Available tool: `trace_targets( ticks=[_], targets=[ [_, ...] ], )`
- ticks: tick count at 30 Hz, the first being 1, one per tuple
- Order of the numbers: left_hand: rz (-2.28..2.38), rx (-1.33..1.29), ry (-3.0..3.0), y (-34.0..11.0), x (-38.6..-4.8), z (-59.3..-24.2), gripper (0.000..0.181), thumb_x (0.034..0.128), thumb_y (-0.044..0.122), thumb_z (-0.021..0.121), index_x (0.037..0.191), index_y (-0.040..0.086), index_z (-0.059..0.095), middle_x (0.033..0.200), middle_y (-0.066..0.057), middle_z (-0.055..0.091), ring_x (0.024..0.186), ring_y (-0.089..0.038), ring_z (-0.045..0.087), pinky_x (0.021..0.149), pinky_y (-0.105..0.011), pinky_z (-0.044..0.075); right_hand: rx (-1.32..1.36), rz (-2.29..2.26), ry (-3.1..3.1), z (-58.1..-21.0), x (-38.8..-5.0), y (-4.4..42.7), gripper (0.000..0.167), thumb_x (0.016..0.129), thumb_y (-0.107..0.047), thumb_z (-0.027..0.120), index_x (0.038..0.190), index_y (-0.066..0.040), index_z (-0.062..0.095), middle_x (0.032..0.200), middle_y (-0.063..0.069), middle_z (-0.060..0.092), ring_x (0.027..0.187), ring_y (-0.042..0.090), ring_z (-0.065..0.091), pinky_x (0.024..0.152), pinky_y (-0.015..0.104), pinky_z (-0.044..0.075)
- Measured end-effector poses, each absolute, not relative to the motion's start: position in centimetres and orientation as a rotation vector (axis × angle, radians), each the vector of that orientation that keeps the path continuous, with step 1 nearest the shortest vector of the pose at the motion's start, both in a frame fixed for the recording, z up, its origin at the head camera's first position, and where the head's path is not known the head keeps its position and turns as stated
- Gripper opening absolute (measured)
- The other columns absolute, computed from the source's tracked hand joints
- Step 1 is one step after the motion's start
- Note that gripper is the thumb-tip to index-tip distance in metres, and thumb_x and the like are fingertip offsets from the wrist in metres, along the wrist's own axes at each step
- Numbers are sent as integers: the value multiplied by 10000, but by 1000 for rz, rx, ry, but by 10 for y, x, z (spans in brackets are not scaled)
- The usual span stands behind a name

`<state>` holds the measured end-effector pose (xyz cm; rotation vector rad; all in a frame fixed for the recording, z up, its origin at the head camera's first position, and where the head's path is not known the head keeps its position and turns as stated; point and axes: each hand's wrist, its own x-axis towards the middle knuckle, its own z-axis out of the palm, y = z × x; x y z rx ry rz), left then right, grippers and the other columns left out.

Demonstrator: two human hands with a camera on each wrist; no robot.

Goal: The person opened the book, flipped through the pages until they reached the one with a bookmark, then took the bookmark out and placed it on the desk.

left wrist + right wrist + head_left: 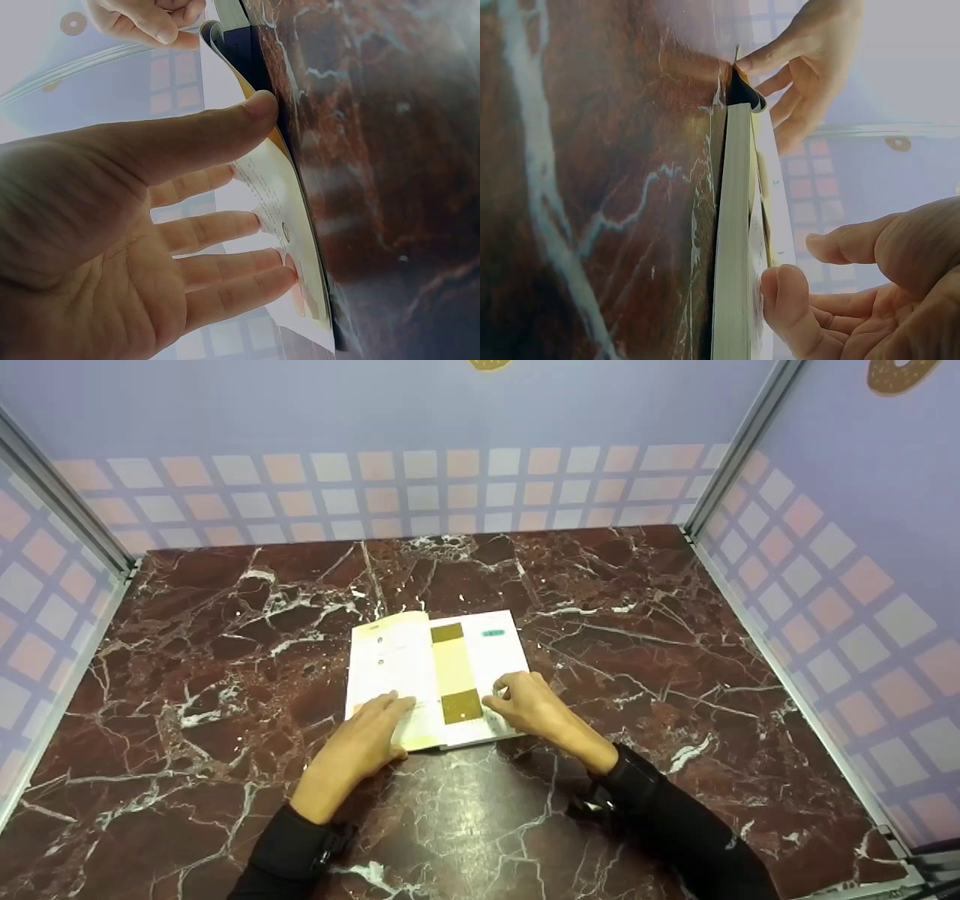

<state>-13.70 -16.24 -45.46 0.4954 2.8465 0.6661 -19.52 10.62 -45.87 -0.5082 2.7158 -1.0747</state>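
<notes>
An open book [397, 667] lies on the marbled table, its left pages bowed up near the spine. The right page has a yellow and brown strip [454, 671] along the inner side and a small green label. My left hand [370, 735] rests on the lower left page with nearly straight fingers; its thumb [259, 112] lies at the book's lower edge. On the right page, my right hand [529, 703] touches the paper with loosely bent fingertips. Its thumb [840, 244] stands apart from the index finger, with nothing between them. The thick page block [735, 240] sits under the right side.
Dark red table [247, 682] with white veins surrounds the book. Lilac panels with pink and white squares [420, 495] stand at the back and both sides, joined by metal posts [739, 450].
</notes>
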Motion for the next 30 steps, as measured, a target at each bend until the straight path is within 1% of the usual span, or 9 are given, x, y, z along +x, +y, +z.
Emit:
trace_targets(
  ticks=[5, 9, 13, 20, 25, 30],
  targets=[
    [663, 485, 2845, -162, -138, -454, 726, 817, 11, 826, 1469, 10, 507, 1535, -316, 418, 1396, -498, 423, 1133, -642, 384, -515, -1095, 2678, -462, -195, 104, 181, 960, -137, 694, 952, 36, 745, 705, 110, 739, 454, 69, 588, 409, 223, 522],
    [663, 485, 2846, -162, -137, -455, 728, 819, 11, 823, 1473, 9, 502, 1536, -316, 416, 1398, -496, 421, 1136, -643, 380, -522, -1124, 2610, -463, -196, 104, 175, 968, -128, 681, 953, 31, 753, 650, 89, 714, 425, 84, 590, 388, 233, 523],
    [667, 493, 2842, -163, -136, -454, 716, 833, 7, 810, 1476, 3, 495, 1535, -320, 413, 1401, -496, 416, 1140, -641, 375, -473, -1171, 2528, -463, -197, 104, 171, 977, -126, 670, 957, 12, 767, 622, 65, 689, 417, 106, 601, 389, 256, 539],
    [668, 488, 2848, -161, -136, -454, 722, 822, 11, 820, 1471, 7, 504, 1527, -324, 422, 1393, -501, 425, 1130, -645, 386, -407, -1241, 2436, -462, -196, 103, 177, 989, -112, 667, 978, 30, 771, 659, 98, 702, 432, 114, 613, 450, 340, 597],
    [664, 488, 2854, -162, -137, -454, 730, 815, 14, 829, 1469, 6, 507, 1521, -326, 429, 1389, -500, 431, 1127, -642, 393, -374, -1312, 2356, -462, -196, 102, 172, 987, -88, 668, 988, 60, 757, 687, 129, 705, 450, 127, 618, 471, 349, 607],
    [670, 489, 2858, -162, -136, -454, 735, 804, 20, 843, 1463, 17, 516, 1518, -322, 437, 1383, -498, 439, 1119, -640, 404, -336, -1385, 2262, -463, -196, 102, 163, 978, -65, 674, 1010, 75, 750, 723, 150, 711, 478, 137, 629, 479, 330, 606]
  ],
)
